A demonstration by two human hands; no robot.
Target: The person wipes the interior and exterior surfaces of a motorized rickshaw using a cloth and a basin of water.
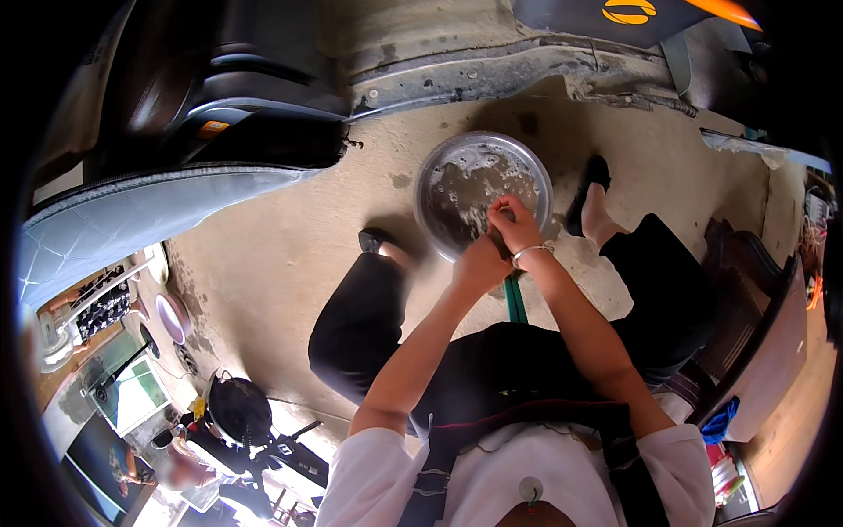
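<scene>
A round metal basin (422,211) stands on the floor in front of me, with murky, foamy water in it. Over its near right rim my hands are close together, almost touching. My left hand (482,266) is closed, its knuckles up and its fingertips hidden. Just beyond it, my right hand (516,223) has its fingers curled inward over the water; a pale bangle (532,252) circles that wrist. Whatever the fingers hold, if anything, cannot be made out. Below my wrists a green strip (515,300) shows between my forearms.
My feet in black shoes (575,211) flank the basin. A dark padded seat (263,79) and a pale quilted panel (167,202) lie at the far left. At the right stands a dark brown piece of furniture (746,325). A lilac basin (173,319) is at the left.
</scene>
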